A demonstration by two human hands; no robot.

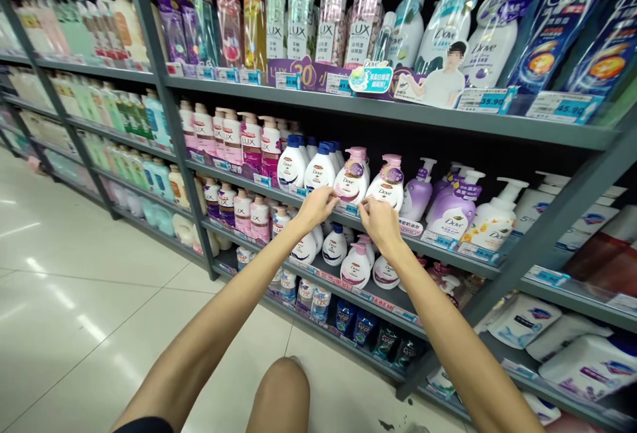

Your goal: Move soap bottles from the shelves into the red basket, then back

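Note:
My left hand [318, 209] reaches to the front edge of the middle shelf, its fingers drawn together in a pinch. Close by on the right, my right hand [380, 222] is at the same edge with its fingers curled and closed. A small price label [347, 208] shows on the edge between my fingertips; whether either hand grips it, I cannot tell. Just behind my hands stand white Dove pump bottles with pink caps, one on the left [350, 180] and one on the right [386, 185]. Dove bottles with dark blue caps [320, 166] are left of them.
Pink Lux bottles [250, 144] stand further left, purple Dove pump bottles [450, 206] to the right. Overhead runs the upper shelf edge [318, 98] with price tags and a cardboard Dove sign [371, 79]. Lower shelves hold more bottles. Tiled floor [99, 300] lies left.

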